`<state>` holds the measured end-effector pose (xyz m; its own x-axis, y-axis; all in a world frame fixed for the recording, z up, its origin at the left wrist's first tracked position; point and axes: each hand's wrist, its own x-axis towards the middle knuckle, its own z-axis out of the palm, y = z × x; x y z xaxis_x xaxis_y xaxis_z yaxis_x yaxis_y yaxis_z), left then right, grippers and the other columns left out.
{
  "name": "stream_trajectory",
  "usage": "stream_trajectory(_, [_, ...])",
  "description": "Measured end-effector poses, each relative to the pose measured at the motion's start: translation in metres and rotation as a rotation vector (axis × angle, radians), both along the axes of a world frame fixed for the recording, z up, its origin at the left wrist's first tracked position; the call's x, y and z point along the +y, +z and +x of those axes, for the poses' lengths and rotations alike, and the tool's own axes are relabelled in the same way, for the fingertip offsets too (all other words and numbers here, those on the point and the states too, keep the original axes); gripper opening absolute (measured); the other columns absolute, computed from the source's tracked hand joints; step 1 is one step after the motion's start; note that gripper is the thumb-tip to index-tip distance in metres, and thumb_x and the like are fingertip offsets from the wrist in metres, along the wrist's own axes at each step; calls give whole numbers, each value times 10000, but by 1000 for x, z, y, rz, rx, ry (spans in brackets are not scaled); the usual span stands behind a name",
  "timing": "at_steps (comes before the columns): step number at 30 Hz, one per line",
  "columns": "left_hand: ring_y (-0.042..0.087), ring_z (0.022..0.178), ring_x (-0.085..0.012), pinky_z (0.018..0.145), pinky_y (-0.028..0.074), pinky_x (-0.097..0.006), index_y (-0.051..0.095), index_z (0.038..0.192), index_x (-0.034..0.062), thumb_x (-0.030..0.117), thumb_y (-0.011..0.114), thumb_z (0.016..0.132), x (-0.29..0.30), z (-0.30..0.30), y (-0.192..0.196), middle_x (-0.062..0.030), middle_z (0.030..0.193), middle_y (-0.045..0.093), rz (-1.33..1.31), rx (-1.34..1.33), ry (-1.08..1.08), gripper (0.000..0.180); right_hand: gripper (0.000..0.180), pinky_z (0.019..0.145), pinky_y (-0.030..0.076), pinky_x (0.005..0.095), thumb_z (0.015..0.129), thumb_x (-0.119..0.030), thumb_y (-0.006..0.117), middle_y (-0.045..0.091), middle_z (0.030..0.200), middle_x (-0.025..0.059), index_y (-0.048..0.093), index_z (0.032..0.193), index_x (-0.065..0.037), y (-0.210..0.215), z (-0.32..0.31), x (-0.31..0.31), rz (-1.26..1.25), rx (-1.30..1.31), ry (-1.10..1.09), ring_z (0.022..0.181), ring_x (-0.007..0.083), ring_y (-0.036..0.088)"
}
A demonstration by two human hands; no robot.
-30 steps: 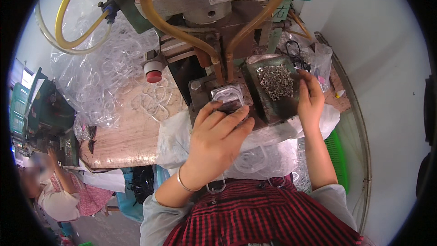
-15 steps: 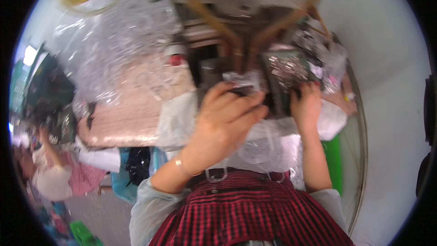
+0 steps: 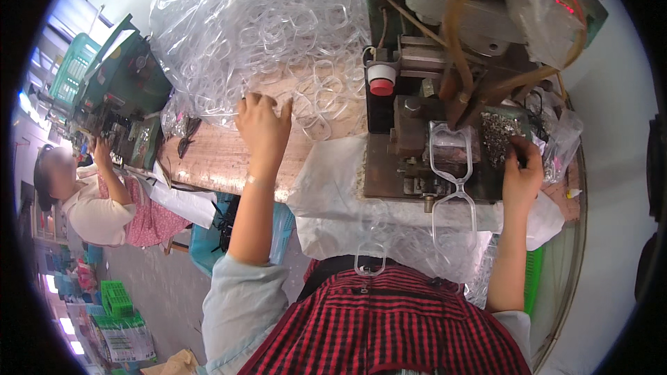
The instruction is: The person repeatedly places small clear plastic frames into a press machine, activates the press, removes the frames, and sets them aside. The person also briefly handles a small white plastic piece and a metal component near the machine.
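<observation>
My left hand [image 3: 264, 128] is over the wooden bench at the edge of a heap of clear plastic eyeglass frames [image 3: 278, 28], its fingers apart and nothing visible in them. A single clear eyeglass frame [image 3: 467, 187] lies across the metal work block of a bench machine [image 3: 410, 121], one rim on the block and the other over its front edge. My right hand [image 3: 522, 173] is at the tray of small metal parts [image 3: 501, 132], thumb and fingers pinched together at its right side. What they hold, if anything, is too small to make out.
A red push button [image 3: 381, 87] stands on the machine's left. Tan hoses [image 3: 451, 21] bend down towards the block. More clear frames [image 3: 410, 236] lie on white sheeting at my lap. At the far left a person [image 3: 97, 201] works at another green machine [image 3: 125, 69].
My left hand has moved from the machine's block leftwards to the heap of frames. The clear frame on the block is now uncovered. My right hand remains at the parts tray, its fingers now pinched.
</observation>
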<state>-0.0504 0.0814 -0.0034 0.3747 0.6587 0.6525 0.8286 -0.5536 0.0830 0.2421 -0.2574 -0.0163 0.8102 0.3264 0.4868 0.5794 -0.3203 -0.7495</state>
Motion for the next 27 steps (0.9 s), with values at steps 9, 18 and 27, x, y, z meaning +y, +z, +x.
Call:
stream_trajectory(9, [661, 899, -430, 791, 514, -499, 671, 974, -6, 310, 635, 925, 80, -9, -87, -236, 913, 703, -462, -381, 75, 322, 120, 822, 493, 284, 870, 21, 685, 703, 944, 75, 712, 986, 5, -13, -7, -60, 54, 88, -81, 884, 161, 643])
stream_trajectory(18, [616, 648, -181, 618, 499, -310, 568, 909, 21, 177, 604, 993, 11, 2, -50, -87, 760, 636, -752, -593, -341, 181, 380, 849, 491, 245, 810, 56, 729, 671, 935, 32, 619, 1169, -3, 73, -54, 57, 357, 271, 435, 904, 101, 617])
stream_trajectory(27, [648, 902, -228, 839, 510, -320, 615, 1121, -18, 70, 543, 1007, -132, 44, 99, -137, 1052, 665, -577, -1164, -1392, 161, 536, 900, 497, 247, 823, 120, 709, 642, 876, 9, 520, 1309, -7, 73, -67, 70, 661, 586, 628, 965, 93, 618])
